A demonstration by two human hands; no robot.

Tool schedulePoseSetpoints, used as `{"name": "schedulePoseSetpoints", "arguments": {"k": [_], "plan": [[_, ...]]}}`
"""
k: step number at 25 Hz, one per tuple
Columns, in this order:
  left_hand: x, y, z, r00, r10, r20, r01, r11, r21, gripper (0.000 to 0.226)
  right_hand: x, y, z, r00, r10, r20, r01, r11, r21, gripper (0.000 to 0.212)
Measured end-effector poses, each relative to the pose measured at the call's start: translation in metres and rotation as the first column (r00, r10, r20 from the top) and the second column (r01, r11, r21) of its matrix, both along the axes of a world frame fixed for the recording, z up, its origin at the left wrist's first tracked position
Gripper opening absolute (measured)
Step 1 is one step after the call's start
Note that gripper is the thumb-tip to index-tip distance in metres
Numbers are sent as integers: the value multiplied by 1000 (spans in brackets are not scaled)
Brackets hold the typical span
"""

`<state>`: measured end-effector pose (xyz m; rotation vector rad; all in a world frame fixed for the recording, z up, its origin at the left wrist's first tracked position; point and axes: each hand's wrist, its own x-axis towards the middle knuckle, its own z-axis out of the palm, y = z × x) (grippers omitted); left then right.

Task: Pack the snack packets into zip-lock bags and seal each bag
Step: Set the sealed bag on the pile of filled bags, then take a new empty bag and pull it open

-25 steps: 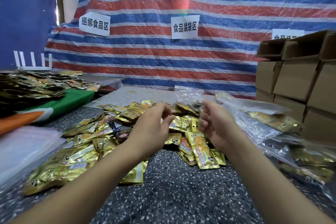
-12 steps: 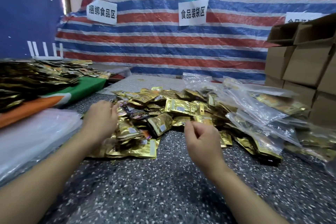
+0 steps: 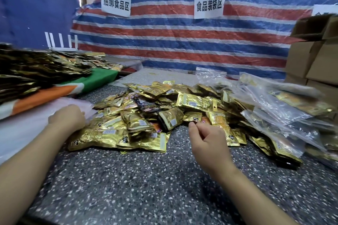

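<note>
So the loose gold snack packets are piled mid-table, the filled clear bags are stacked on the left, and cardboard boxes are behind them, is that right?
Not quite. In the head view the filled clear bags are stacked on the right, not the left. The gold snack packets are piled mid-table, and the cardboard boxes do stand behind the bags.

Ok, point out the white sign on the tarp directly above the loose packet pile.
The middle sign, reading 食品装袋区. The left sign hangs over the side table, and the right sign is half hidden behind the cardboard boxes.
</note>
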<state>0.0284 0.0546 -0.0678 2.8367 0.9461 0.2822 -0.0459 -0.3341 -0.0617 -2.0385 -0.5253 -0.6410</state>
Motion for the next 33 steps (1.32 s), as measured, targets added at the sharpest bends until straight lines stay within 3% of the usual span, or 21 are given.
{"name": "schedulePoseSetpoints", "arguments": {"k": [3,7,10,12,15,19,22,26,28,30,31,33], "plan": [[-2,0,5,1000,15,-10,-15,1000,15,30,0,1,-1,1000,12,-6,-12,1000,-10,48],[-4,-2,4,962,38,270,-51,998,41,28,-1,3,-1,999,31,-23,-32,998,-47,40],[-6,0,4,934,-23,357,-26,991,132,37,-2,4,0,999,27,-26,-28,998,-61,37],[-7,-3,4,934,-52,353,14,994,109,52,-1,3,-1,999,24,-23,-25,997,-70,36],[-2,-7,1,973,-46,227,32,998,63,65,-1,3,-2,999,13,-31,-15,996,-85,37],[2,-4,1,984,-25,179,29,999,-18,41,-2,4,-2,999,22,-49,-26,996,-85,40],[0,-7,4,962,-44,269,52,998,-23,32,-1,4,-2,999,19,-36,-23,996,-91,49],[-18,-23,24,812,-94,576,77,996,55,34,-2,6,2,997,24,-77,-28,998,-48,52],[-28,-53,46,669,-242,702,229,967,114,33,-2,5,8,954,97,-282,-56,987,152,54],[-35,-101,66,489,-351,799,417,898,140,27,-1,3,15,810,266,-522,-48,918,394,49],[-39,-130,73,410,-405,817,508,845,164,26,0,0,18,738,347,-579,-25,872,489,44],[-49,-192,75,274,-509,816,694,692,198,28,3,-7,23,684,452,-572,21,772,635,40]]}}
